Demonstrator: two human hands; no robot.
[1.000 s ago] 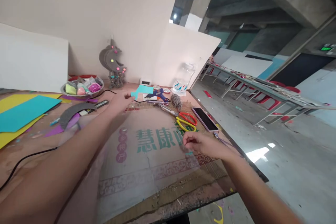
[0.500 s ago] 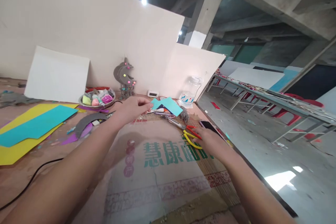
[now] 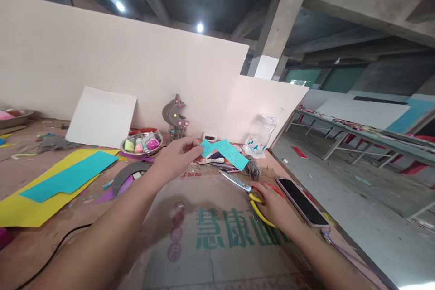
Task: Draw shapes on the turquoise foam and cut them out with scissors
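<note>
Between thumb and fingertips, my left hand (image 3: 180, 156) pinches a small cut piece of turquoise paper (image 3: 231, 154) with faint drawn lines, raised above the work surface. My right hand (image 3: 272, 201) is closed on scissors (image 3: 238, 182) with yellow handles; their blades point to the upper left, below the paper. Red handles of another tool (image 3: 277, 190) show just behind my right fingers. Under both hands lies a printed sack (image 3: 190, 235) with green and purple characters. Grey yarn (image 3: 252, 167) rests right of the paper.
A phone (image 3: 302, 202) lies near the table's right edge. Behind stand a clear jug (image 3: 261, 136), a grey moon ornament (image 3: 175, 115) and a bowl of clay packets (image 3: 142, 142). Yellow sheet (image 3: 20, 208), turquoise sheet (image 3: 71, 174), grey arc (image 3: 127, 176) and black cable (image 3: 57, 244) lie left.
My right hand has closed on the yellow scissors and their blades now show more clearly. My left hand still holds the turquoise paper. The camera view has shifted, showing more of the phone.
</note>
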